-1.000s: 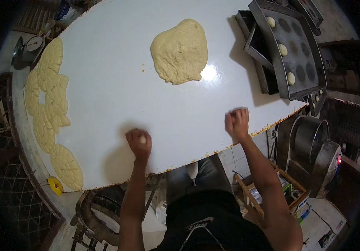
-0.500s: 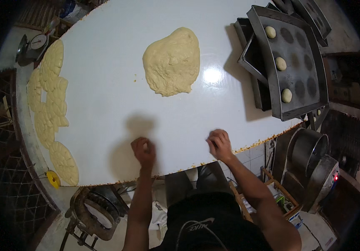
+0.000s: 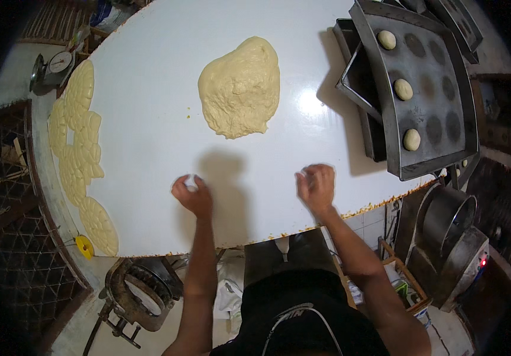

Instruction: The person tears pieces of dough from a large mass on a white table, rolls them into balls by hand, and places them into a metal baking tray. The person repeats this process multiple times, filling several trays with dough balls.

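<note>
My left hand (image 3: 195, 197) hovers over the near part of the white table, its thumb and fingers apart in a curved shape with no object visible between them. To its right, my right hand (image 3: 318, 187) is also raised above the tabletop, somewhat blurred, with bent fingers and the thumb held away; nothing shows in it. Beyond both hands lies a large lump of pale yellow dough (image 3: 240, 89), touched by neither. A metal baking tray (image 3: 393, 133) at the right carries three small round dough balls (image 3: 403, 89) along its left side.
Flattened dough pieces scored into portions (image 3: 98, 225) line the table's left edge. More metal pans (image 3: 376, 139) are stacked beneath the tray. A dial scale (image 3: 58, 63) stands at the far left, and a drum-shaped machine (image 3: 448, 216) at the right. A yellow disc (image 3: 84, 246) is at the left corner.
Both hands have moved farther over the table, the left also slightly leftward. The left fingers have spread from a tighter curl. The view has shifted slightly; the dough lump looks unchanged.
</note>
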Demonstrator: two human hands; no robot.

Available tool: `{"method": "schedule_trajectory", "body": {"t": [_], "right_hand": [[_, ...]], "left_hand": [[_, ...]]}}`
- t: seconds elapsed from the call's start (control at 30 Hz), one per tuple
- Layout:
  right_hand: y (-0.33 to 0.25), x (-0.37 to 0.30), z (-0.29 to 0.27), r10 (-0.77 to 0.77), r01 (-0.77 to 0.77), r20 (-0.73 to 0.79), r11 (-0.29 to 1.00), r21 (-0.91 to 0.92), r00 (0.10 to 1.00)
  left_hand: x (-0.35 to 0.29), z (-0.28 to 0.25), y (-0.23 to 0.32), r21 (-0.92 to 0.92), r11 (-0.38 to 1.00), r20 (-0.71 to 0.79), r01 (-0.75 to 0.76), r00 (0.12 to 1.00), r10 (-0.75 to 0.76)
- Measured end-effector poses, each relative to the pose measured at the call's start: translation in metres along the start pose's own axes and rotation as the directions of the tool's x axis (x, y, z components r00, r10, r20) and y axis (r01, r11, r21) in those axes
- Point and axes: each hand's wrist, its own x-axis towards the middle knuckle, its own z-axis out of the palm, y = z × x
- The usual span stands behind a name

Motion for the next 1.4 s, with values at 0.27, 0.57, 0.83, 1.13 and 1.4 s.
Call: {"method": "schedule_trajectory", "body": {"t": [0.27,0.57,0.83,1.13,1.4], "right_hand": [[0.000,-0.002,0.001,0.048,-0.050,-0.021,0.997,-0.058,0.999],[-0.019,0.006,0.022,0.119,-0.133,-0.160,0.988,-0.078,0.980],[-0.016,-0.007,0.019,0.126,-0.150,-0.127,0.968,-0.200,0.984],[-0.042,0.015,0.026,0.148,-0.167,-0.137,0.976,-0.138,0.980],[-0.019,0.004,0.022,0.137,-0.135,-0.009,0.962,-0.237,0.991]], "left_hand": [[0.010,-0.005,-0.029,-0.101,0.994,0.078,0.047,0.996,-0.039],[0.010,-0.006,-0.033,-0.164,0.986,0.069,0.026,0.997,-0.015],[0.018,-0.020,-0.058,-0.191,0.982,0.198,-0.006,0.979,0.045],[0.007,-0.019,-0.042,-0.271,0.953,0.234,-0.132,0.952,0.198],[-0.016,-0.013,-0.036,-0.099,0.993,0.274,0.065,0.961,-0.036]]}}
